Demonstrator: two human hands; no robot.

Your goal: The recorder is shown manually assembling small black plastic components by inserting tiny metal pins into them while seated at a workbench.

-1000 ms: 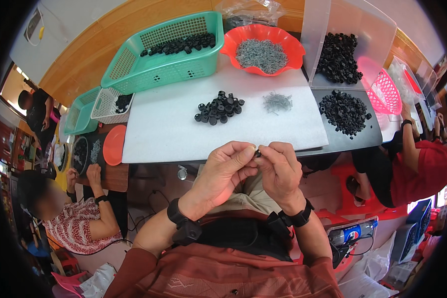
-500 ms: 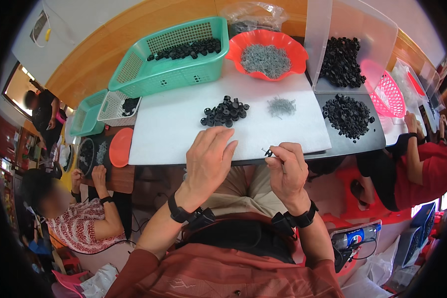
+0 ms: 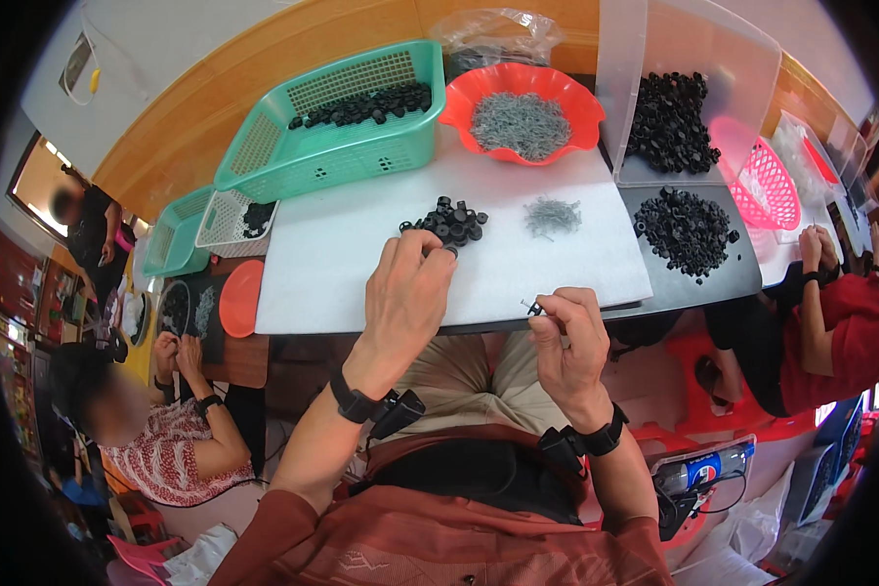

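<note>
Parts and hands at a worktable, seen from above. The left hand [image 3: 407, 293] reaches across the white sheet [image 3: 332, 283], its fingertips at the near edge of the pile of black caps [image 3: 459, 220]; the back of the hand hides the contact, so whether a cap is gripped cannot be told. The right hand [image 3: 571, 337] pinches a small black piece [image 3: 534, 309] between thumb and forefinger above the sheet's near edge; a thin metal end projects from its left side. So small a piece presumably calls for a fingertip hold, which leaves most of it exposed. The caps lie left of the pile of grey metal pins [image 3: 553, 217], the 2 heaps apart, probably to keep each kind distinct and within short reach. The pale sheet likely makes dark parts easy to see. At the far side, the red bowl [image 3: 586, 109] contains more pins, its raised rim apparently keeping them from scattering; the green basket [image 3: 342, 168], to its left, holds black pieces. At right, loose black parts [image 3: 687, 230] lie on the dark tabletop [image 3: 742, 272], near side of the clear box [image 3: 615, 88], whose walls confine a similar heap
</note>
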